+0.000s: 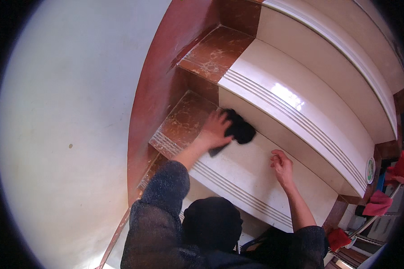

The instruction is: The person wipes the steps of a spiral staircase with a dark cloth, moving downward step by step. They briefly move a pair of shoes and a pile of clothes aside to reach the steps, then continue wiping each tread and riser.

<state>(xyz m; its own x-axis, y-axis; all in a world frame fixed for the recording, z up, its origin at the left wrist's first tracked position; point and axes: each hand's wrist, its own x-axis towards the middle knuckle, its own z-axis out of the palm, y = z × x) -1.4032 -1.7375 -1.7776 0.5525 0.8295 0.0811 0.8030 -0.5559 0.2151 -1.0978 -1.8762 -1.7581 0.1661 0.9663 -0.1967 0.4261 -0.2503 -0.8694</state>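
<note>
My left hand (216, 130) is blurred, with its fingers spread against a black cloth (239, 127) on a stair tread. The cloth lies bunched near the riser, where the cream tread (242, 164) meets the red-brown marbled border tile (188, 114). A dark grey piece (219, 150) shows below my palm; I cannot tell whether it belongs to the cloth. To the right, my right hand (282, 166) hovers over the same tread with its fingers loosely bent and nothing in them.
A white wall (70, 101) with a red painted band (148, 101) borders the stairs on the left. Higher steps (299, 77) with grooved edges rise ahead. At the right stand a round white-rimmed dish (370, 170) and a metal rail (365, 224) with red cloths (378, 203) near it.
</note>
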